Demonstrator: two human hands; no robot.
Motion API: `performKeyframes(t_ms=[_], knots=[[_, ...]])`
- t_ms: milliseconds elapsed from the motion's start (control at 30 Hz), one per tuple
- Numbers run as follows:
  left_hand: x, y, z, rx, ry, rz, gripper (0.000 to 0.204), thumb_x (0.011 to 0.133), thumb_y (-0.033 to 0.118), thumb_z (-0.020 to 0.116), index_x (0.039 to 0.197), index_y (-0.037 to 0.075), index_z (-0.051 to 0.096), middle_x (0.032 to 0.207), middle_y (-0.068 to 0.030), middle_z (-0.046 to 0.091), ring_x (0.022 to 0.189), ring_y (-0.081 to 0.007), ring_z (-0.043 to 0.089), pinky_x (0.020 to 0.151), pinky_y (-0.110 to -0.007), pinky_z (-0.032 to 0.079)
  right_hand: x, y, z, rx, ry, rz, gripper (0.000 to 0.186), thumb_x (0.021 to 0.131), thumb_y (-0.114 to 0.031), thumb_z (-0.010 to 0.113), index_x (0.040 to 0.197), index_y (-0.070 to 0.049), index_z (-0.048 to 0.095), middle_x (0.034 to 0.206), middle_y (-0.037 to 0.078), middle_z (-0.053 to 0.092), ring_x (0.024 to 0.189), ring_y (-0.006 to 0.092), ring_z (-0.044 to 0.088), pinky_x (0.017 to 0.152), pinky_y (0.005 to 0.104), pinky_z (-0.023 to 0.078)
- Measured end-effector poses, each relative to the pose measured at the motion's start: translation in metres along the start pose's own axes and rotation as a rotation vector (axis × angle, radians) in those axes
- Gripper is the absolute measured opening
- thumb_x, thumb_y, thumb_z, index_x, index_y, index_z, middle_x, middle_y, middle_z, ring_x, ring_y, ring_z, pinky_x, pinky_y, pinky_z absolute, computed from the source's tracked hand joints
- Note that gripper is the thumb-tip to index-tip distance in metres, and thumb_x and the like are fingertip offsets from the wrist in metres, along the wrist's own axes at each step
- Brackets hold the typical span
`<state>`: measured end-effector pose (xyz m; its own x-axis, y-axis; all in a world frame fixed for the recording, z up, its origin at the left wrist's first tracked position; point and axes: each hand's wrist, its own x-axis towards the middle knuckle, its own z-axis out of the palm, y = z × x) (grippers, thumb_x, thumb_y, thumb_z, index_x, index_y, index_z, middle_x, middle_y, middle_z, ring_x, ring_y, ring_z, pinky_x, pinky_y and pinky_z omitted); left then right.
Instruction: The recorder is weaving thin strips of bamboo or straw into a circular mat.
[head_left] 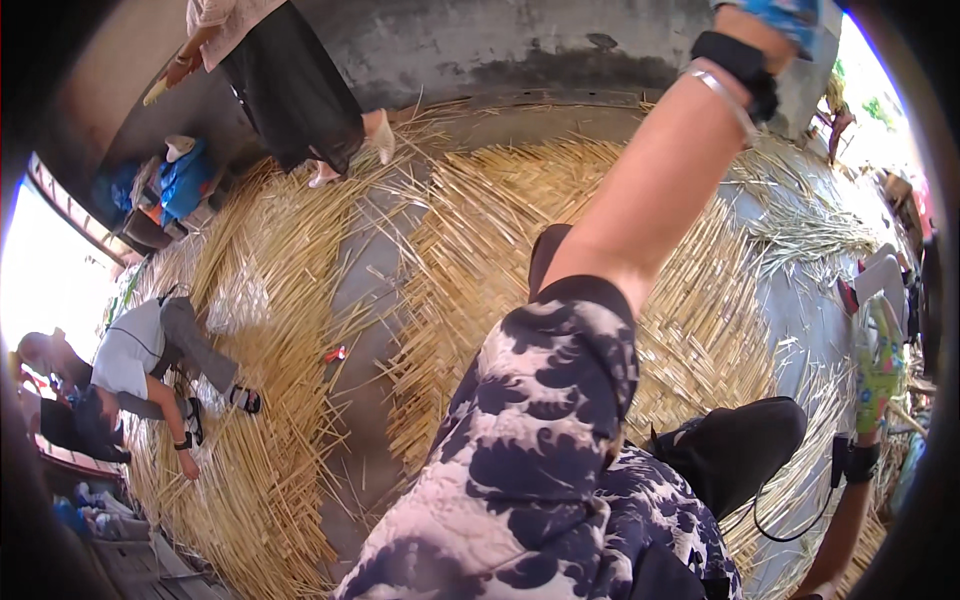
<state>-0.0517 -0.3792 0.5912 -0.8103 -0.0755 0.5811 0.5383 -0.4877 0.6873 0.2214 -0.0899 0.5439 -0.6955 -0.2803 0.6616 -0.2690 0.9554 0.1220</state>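
My left hand [775, 25] is raised high at the top edge in a blue glove, its fingers mostly out of frame; a black strap and a silver bangle circle that wrist. My right hand [878, 370], in a green patterned glove with a black strap at the wrist, is at the far right with fingers stretched out, beside scattered pale strips. Under my raised arm lies a woven mat [470, 240] of split straw-coloured strips, with loose ends at its edges. My black-clad knee [745, 450] rests over it.
A standing person [290, 95] is by the grey wall. A crouching person [140, 355] reaches into long strips [270, 450] at left. Blue bags [180, 185] sit by the wall. Another person's legs [875, 270] show at right, near pale strips [800, 230].
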Motion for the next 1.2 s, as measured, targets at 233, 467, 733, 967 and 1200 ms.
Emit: performKeyframes(t_ms=[233,467,733,967,1200], knots=[[-0.024,0.028,0.032,0.56,-0.114,0.605,0.01,0.075,0.019,0.057,0.072,0.01,0.06,0.067,-0.0048,0.055,0.067,-0.0198,0.053,0.06,-0.036,0.041,0.065,-0.126,-0.028,-0.159,-0.106,-0.028,0.028,0.084,-0.018,0.061,0.109,-0.006,0.065,0.117,0.016,0.057,0.108,0.0279,0.053,0.093,0.0414,0.04],[-0.036,-0.011,0.056,1.155,-0.154,1.164,0.008,0.072,0.019,0.057,0.072,0.012,0.059,0.07,-0.0052,0.055,0.073,-0.0224,0.055,0.065,-0.039,0.042,0.059,-0.062,0.031,-0.112,0.232,0.006,0.039,0.087,-0.024,0.061,0.121,-0.006,0.055,0.124,0.015,0.05,0.107,0.027,0.05,0.086,0.0406,0.042],[-0.033,-0.157,-0.011,1.619,-0.659,0.668,0.006,0.072,0.014,0.057,0.067,0.011,0.059,0.064,-0.0073,0.056,0.065,-0.0233,0.058,0.062,-0.037,0.044,0.008,0.095,0.208,1.096,-0.467,0.735,0.031,0.086,-0.02,0.061,0.11,0.001,0.061,0.083,0.005,0.064,0.067,0.0085,0.058,0.054,0.0212,0.043],[-0.046,-0.32,-0.123,1.518,-1.303,0.011,0.014,0.077,0.012,0.054,0.086,0.007,0.065,0.084,-0.0158,0.064,0.079,-0.032,0.062,0.069,-0.04,0.049,-0.086,0.162,0.351,1.206,-0.873,0.933,0.034,0.088,-0.03,0.059,0.104,0.0,0.064,0.072,0.002,0.062,0.06,0.0064,0.054,0.051,0.0195,0.039],[-0.167,-0.446,-0.123,1.123,-1.35,-0.35,0.02,0.084,0.025,0.058,0.093,0.008,0.065,0.089,-0.0149,0.064,0.079,-0.0303,0.063,0.071,-0.04,0.05,-0.185,0.155,0.485,1.375,-0.867,0.996,0.035,0.082,-0.026,0.066,0.103,0.003,0.064,0.089,0.007,0.066,0.075,0.013,0.06,0.066,0.0253,0.048]])
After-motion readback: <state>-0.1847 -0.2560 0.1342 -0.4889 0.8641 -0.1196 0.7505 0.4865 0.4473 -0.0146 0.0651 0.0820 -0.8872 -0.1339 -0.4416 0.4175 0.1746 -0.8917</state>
